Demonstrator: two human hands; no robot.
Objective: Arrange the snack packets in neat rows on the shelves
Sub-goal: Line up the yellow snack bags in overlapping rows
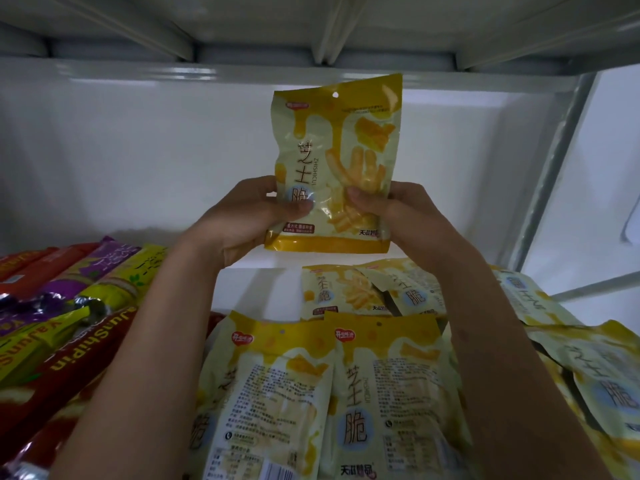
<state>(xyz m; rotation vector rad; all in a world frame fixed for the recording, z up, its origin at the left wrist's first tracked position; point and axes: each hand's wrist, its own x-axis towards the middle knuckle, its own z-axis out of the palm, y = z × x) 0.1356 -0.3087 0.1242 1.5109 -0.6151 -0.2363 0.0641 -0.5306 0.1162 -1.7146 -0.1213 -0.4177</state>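
Holding packet [335, 161] upright by its lower corners — left hand [249, 220], right hand [391, 209] both pinching — best set squarely behind lying packets [374, 292] on shelf [256, 282].

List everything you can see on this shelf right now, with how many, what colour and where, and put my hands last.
Held packet: one, yellow and cream, upright in the air at centre, front facing the camera.
Yellow packets: several more of the same kind, exact count unclear, leaning and lying loosely on the shelf at centre and right.
Long wrapped packets: several, red, purple and yellow-green, lying side by side at left.
Shelf: one, white, bare patch behind the packets.
Upper shelf: one, white, overhead.
Metal upright: one, grey, at right.
Left hand: grips the held packet's lower left edge.
Right hand: grips its lower right edge.
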